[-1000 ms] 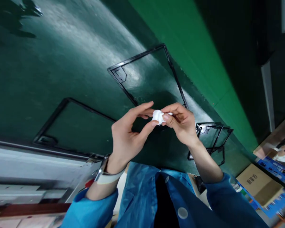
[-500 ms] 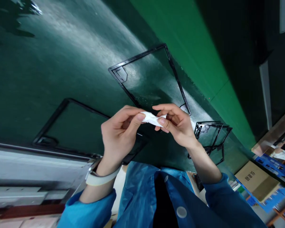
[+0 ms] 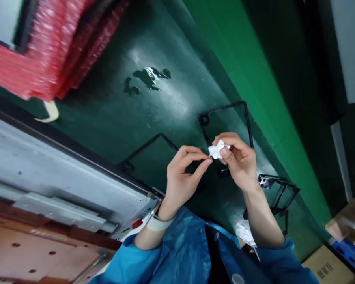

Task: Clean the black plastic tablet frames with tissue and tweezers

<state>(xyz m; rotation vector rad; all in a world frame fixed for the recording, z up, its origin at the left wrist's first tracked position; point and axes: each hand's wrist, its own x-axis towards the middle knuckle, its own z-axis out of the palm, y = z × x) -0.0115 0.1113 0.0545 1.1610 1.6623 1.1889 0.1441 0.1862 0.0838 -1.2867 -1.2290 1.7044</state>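
Observation:
A small crumpled white piece of tissue or cloth (image 3: pixel 215 151) is between my two hands, above the dark green work surface. My right hand (image 3: pixel 239 161) grips its right part between thumb and fingers. At its lower left edge, the thumb and forefinger tips of my left hand (image 3: pixel 185 169) are pinched together. Behind the right hand lies a thin black rectangular frame (image 3: pixel 223 107), partly covered by the hand. Another black frame (image 3: pixel 144 146) lies to the left, its near part hidden by my left hand and wrist.
Liquid (image 3: pixel 149 77) is spilled on the green surface (image 3: pixel 106 118). Red bubble wrap (image 3: pixel 47 59) stands at upper left, with a cream-coloured hooked strip (image 3: pixel 51 111) below it. More black frames (image 3: pixel 279 189) lie at right, near a cardboard box (image 3: pixel 328 266). A grey metal edge (image 3: pixel 62 165) runs along the left.
The view has swung left, bringing the red bubble wrap and the whole spill into sight. The white piece is more bunched up in my right hand, and my left fingers have slid to its edge.

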